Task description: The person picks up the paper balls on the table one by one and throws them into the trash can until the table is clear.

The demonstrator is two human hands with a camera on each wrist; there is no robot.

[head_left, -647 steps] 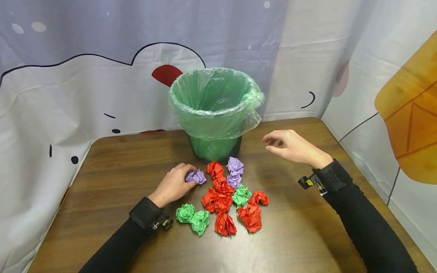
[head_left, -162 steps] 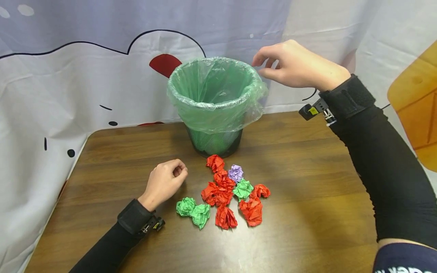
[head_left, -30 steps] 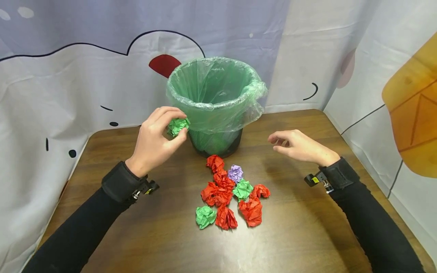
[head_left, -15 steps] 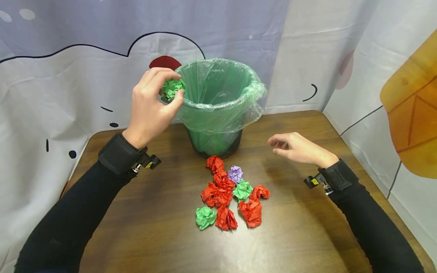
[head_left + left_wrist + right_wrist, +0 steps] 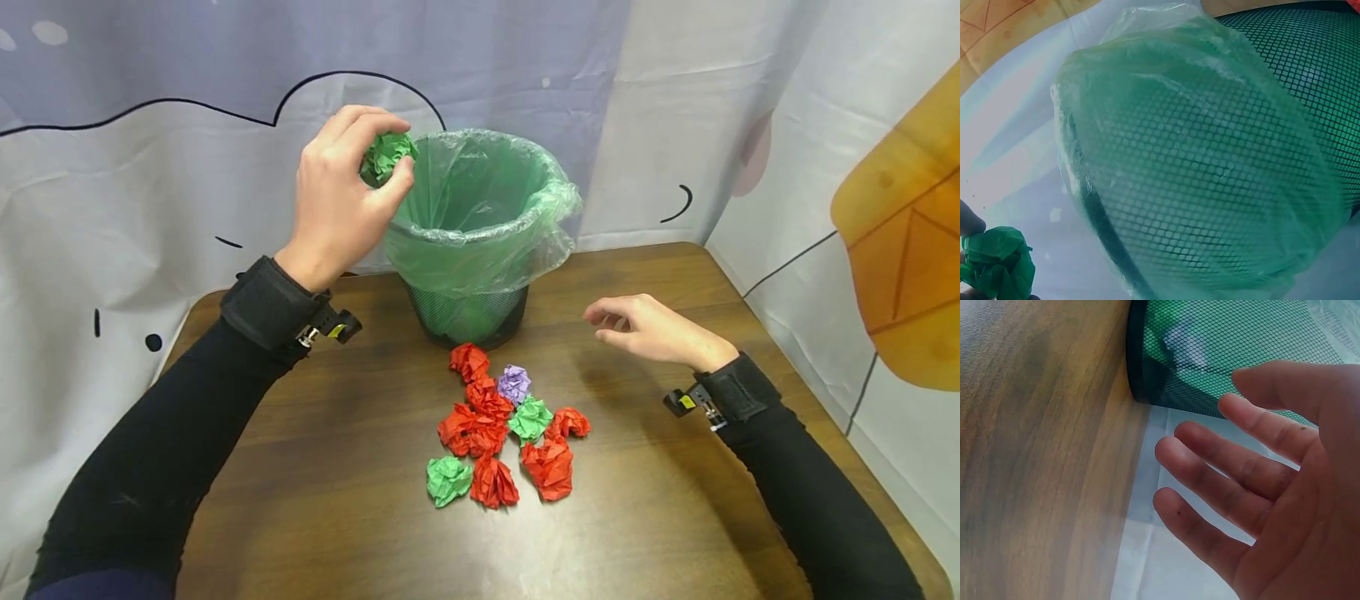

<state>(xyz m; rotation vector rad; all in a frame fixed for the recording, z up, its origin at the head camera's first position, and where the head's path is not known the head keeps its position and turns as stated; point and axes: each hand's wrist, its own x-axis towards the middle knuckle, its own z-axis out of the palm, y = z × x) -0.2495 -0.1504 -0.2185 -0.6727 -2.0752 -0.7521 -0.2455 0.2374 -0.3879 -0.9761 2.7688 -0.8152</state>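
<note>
My left hand (image 5: 341, 187) pinches a crumpled green paper ball (image 5: 390, 156) between thumb and fingers, up at the left rim of the mesh wastebasket (image 5: 468, 312). In the left wrist view that green paper ball (image 5: 999, 262) shows at the lower left, beside the bin's lined rim. A thin green plastic bag (image 5: 480, 258) lines the bin and folds over its edge. To the right of the bin, my right hand (image 5: 648, 329) hovers over the table with relaxed, slightly bent fingers and nothing in them. Through the mesh, the right wrist view shows a pale crumpled shape (image 5: 1186, 350) inside.
In front of the bin on the wooden table (image 5: 337, 500) lie several red paper balls (image 5: 547, 468), a purple paper ball (image 5: 514, 384), a green paper ball (image 5: 530, 418) and another green paper ball (image 5: 448, 481) at the near left. A printed curtain (image 5: 90, 217) hangs behind the table.
Over the last second my left hand has risen with the green paper ball from beside the bin to its rim. The right hand has barely moved. Earlier, more purple balls lay on the table.
</note>
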